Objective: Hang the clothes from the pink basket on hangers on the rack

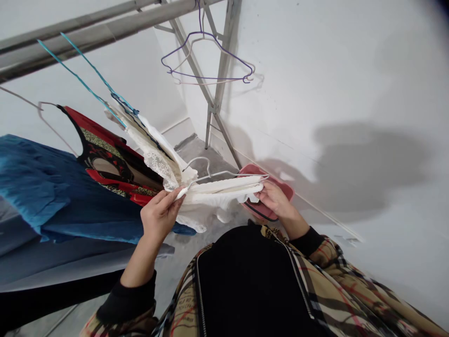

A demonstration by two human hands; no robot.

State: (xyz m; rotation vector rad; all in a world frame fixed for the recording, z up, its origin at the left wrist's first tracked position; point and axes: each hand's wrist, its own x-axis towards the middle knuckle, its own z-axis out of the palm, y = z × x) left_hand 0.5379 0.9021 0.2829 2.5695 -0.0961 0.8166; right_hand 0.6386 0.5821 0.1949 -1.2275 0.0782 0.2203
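A white garment hangs stretched between my two hands, with a wire hanger at its top edge and the hook pointing up. My left hand pinches the garment's left end by the hanger's corner. At the other end, my right hand has its fingers closed on the cloth beside the hanger's right tip. Just behind my left hand, a white lace garment hangs close to the one I hold. Part of the held cloth droops below the hanger in loose folds.
Purple and pale hangers hang from the metal rack above. A red patterned garment and blue clothing hang at left. On the floor behind my right hand sits a pink basin, near the white wall.
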